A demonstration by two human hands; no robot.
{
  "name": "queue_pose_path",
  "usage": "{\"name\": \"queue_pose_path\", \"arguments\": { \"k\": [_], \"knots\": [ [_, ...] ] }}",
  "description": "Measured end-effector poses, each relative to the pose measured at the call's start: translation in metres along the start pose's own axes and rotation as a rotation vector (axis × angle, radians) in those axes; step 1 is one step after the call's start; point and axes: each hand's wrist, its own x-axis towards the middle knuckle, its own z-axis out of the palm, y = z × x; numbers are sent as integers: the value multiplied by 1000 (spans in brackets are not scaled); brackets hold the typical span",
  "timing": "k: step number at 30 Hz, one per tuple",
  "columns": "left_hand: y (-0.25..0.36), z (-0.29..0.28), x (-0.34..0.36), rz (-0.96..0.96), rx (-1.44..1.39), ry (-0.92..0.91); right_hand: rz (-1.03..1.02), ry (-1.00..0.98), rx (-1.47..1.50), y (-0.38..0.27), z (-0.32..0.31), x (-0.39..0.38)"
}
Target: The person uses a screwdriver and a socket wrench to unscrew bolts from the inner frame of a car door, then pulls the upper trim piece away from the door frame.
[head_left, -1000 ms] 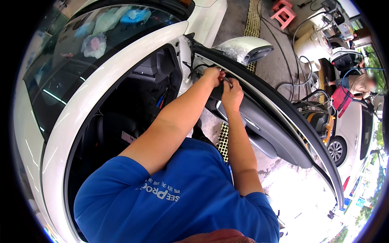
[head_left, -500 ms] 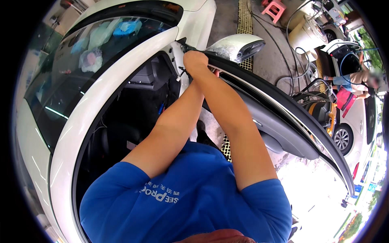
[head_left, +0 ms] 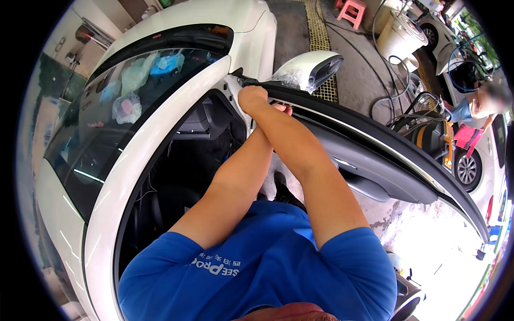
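Observation:
My forearms cross in front of the open door (head_left: 369, 155) of a white car (head_left: 99, 198). The right hand (head_left: 251, 99) lies over the left wrist, closed in a fist where the door's front edge meets the pillar (head_left: 234, 88). What its fingers grip is hidden. Just to its right, my left hand (head_left: 282, 108) shows only curled fingertips at the inner top edge of the door. Whether a thing lies between them is too small to make out. A white wing mirror (head_left: 308, 70), partly wrapped in clear film, sits beyond both hands.
The dark car interior (head_left: 187, 155) opens on the left. Hoses (head_left: 377, 80), a white bucket (head_left: 400, 35) and a red stool (head_left: 352, 12) stand beyond the door. At the far right a person (head_left: 476, 107) is beside a red box (head_left: 468, 138) and another white car (head_left: 484, 155).
The view has shifted slightly. Both hands stay at the door's front edge, and more of the left fingertips shows now. The person at the far right has leaned or moved.

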Motion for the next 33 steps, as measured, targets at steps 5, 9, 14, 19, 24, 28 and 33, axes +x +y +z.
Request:
{"name": "queue_pose_path", "arguments": {
  "k": [5, 9, 14, 19, 24, 28, 33],
  "knots": [
    [2, -12, 8, -47, -65, -15, -185, -71, -149, 6, -1, 3],
    [22, -7, 42, -72, -118, 137, -279, 208, 17, -30, -9, -5],
    [17, -11, 31, 28, -71, 185, -511, 847, 419, -77, -68, -117],
    [9, 18, 32, -78, -56, 138, -306, 698, 820, -23, -100, -194],
    [7, 18, 38, -210, -69, 83, -387, 1003, 201, 36, -215, -222],
    [11, 49, -6, -140, -82, 254, -186, 703, -138, 82, -267, -197],
    [13, 45, 2, -113, -42, 252, -107, 112, -526, 122, -234, -173]
  ]
}}
